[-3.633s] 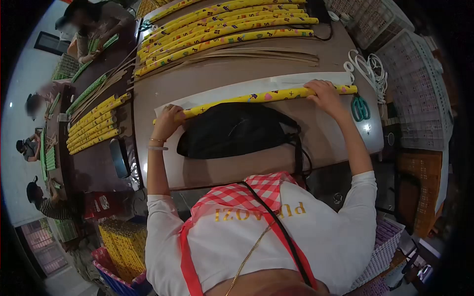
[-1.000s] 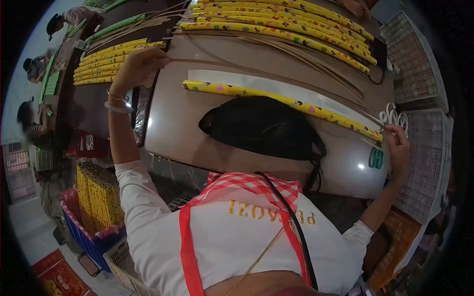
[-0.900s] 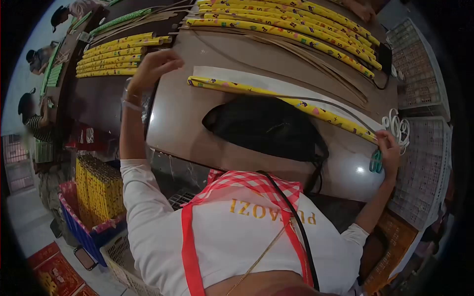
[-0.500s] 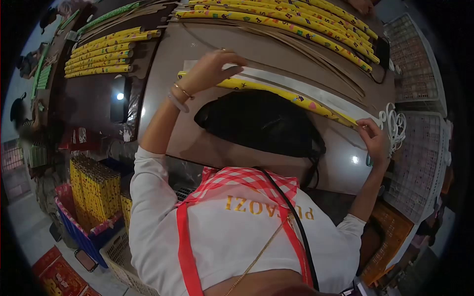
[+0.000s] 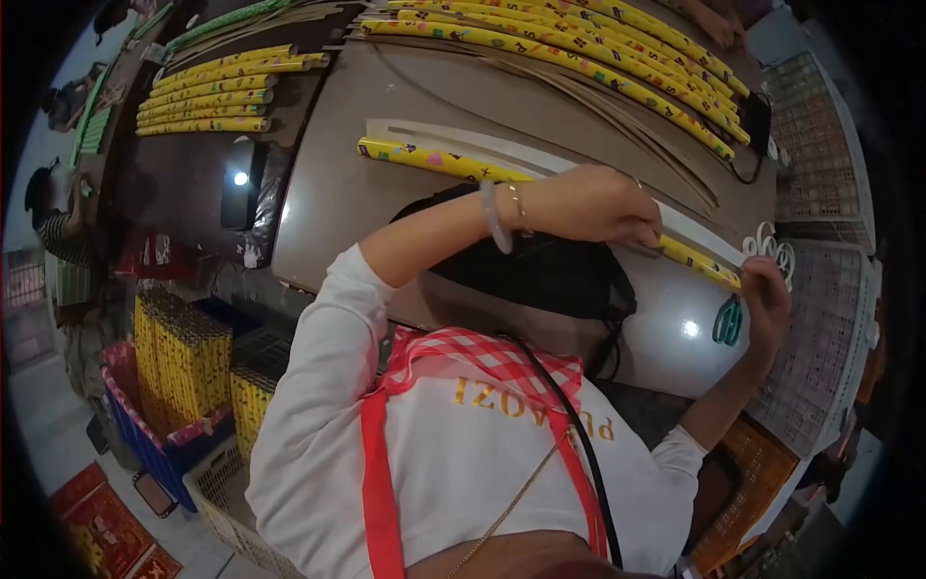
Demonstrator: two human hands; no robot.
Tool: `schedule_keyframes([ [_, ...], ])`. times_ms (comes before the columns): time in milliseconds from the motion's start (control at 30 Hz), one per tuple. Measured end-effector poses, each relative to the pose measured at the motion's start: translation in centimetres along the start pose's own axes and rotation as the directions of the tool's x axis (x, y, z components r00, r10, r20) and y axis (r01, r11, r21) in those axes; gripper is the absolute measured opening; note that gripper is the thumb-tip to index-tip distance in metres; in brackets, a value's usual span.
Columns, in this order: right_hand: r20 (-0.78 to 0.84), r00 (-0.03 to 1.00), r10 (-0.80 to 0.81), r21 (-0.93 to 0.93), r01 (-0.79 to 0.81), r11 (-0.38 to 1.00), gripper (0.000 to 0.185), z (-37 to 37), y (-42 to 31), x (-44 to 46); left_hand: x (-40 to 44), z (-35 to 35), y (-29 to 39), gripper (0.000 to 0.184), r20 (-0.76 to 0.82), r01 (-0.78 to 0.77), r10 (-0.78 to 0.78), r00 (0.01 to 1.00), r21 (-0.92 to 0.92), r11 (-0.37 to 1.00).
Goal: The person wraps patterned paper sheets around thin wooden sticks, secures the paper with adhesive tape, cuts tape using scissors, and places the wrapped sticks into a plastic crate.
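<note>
A long roll of yellow patterned wrapping paper [image 5: 424, 157] lies across the table in front of me, with a white strip [image 5: 463, 145] along its far side. My left hand [image 5: 612, 207] is closed over the roll toward its right part, fingers bent down onto it. At the roll's right end, my right hand [image 5: 765, 285] pinches the tip between thumb and fingers. My left forearm hides the roll's middle. A black bag [image 5: 540, 275] lies on the near side of the roll, partly under my left arm. Teal loops [image 5: 727, 320] show beside my right wrist.
Several yellow rolls [image 5: 579, 58] and thin brown strips [image 5: 617, 116] lie at the back; more rolls [image 5: 207, 96] lie at left near a phone [image 5: 238, 183]. White coiled cord [image 5: 767, 246] and grey crates [image 5: 820, 328] stand right. A blue bin [image 5: 174, 463] sits lower left. Another person's hand [image 5: 714, 24] shows at the back.
My left hand has moved right along the roll, from its left part to near its right end. My right hand has shifted slightly right and down, staying at the roll's tip.
</note>
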State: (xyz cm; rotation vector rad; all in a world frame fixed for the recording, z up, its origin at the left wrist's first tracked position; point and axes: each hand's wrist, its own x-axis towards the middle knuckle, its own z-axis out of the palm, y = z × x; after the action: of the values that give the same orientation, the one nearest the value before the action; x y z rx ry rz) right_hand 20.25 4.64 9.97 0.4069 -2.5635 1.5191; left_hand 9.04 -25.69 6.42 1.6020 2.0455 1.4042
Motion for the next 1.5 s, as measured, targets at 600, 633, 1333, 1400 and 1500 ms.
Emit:
schedule_keyframes([
  [600, 0.022, 0.943, 0.331, -0.058, -0.329, 0.942, 0.009, 5.2, 3.8, 2.3, -22.9, -18.5, -1.6, 0.018, -0.268, 0.723, -0.703, 0.659, -0.034, 0.691],
  [633, 0.027, 0.945, 0.327, -0.058, -0.325, 0.944, 0.009, 5.4, 4.5, 2.4, -23.6, -18.2, -2.3, 0.018, -0.274, 0.725, -0.704, 0.655, -0.036, 0.688],
  [1333, 0.041, 0.894, 0.447, -0.099, -0.441, 0.892, 0.012, 5.8, 9.1, 3.1, -25.2, -12.9, -9.3, 0.026, -0.545, 0.682, -0.799, 0.254, -0.485, 0.548],
  [1400, 0.027, 0.889, 0.457, -0.124, -0.451, 0.884, 0.012, 5.8, 9.3, 3.2, -25.4, -12.7, -9.9, 0.025, -0.579, 0.676, -0.782, 0.231, -0.483, 0.557],
  [1500, 0.002, 0.925, 0.379, -0.178, -0.373, 0.911, 0.012, 5.4, 10.7, 3.0, -25.5, -12.5, -10.2, 0.024, -0.58, 0.715, -0.789, 0.202, -0.463, 0.523],
])
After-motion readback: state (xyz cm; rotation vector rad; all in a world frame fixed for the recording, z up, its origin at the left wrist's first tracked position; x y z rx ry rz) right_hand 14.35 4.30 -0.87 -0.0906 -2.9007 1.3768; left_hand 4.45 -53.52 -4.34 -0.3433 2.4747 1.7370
